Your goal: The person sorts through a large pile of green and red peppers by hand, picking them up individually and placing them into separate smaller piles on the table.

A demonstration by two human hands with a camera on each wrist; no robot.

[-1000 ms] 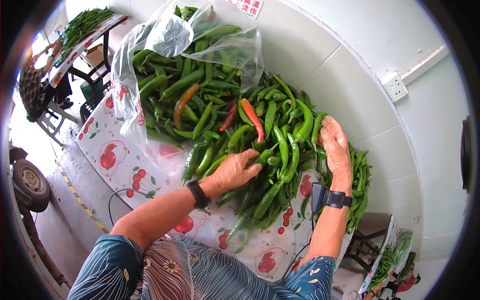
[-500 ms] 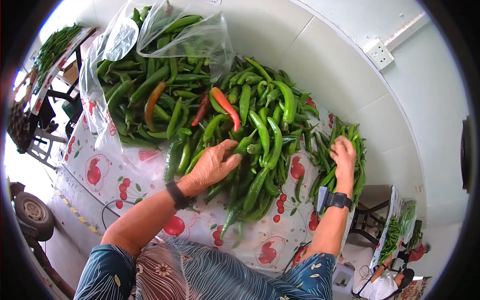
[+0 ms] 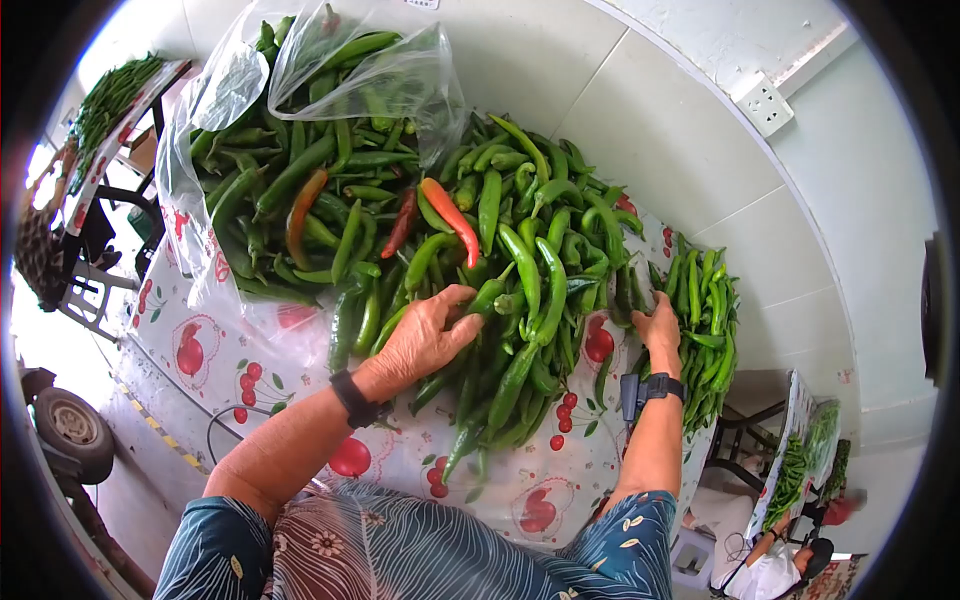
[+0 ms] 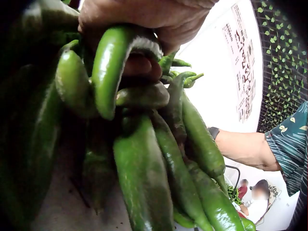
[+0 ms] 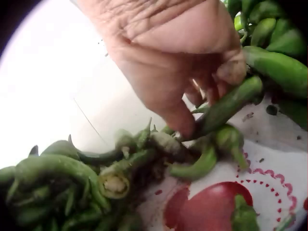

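A big heap of green peppers (image 3: 515,375) covers the middle of the table, with a bright red pepper (image 3: 452,220) on top. My left hand (image 3: 425,340) lies at the heap's near side, thumb and fingers around a green pepper (image 3: 488,296). In the left wrist view, a curved pepper (image 4: 107,72) shows under that hand. Between the heap and a smaller pile of slimmer peppers (image 3: 710,330), my right hand (image 3: 658,330) reaches down. Up close in the right wrist view, its thumb and fingers pinch a dark green pepper (image 5: 231,106) just above the tablecloth.
A clear plastic bag (image 3: 400,90) full of peppers lies at the back left. The fruit-printed tablecloth (image 3: 320,400) shows along the front. A wall with a socket (image 3: 765,108) stands behind. Another table of produce (image 3: 800,460) and a seated person (image 3: 770,575) are at lower right.
My right hand came down from the heap's right edge over the smaller pile, then moved left into the gap and took hold of a dark pepper. The left hand keeps its place.
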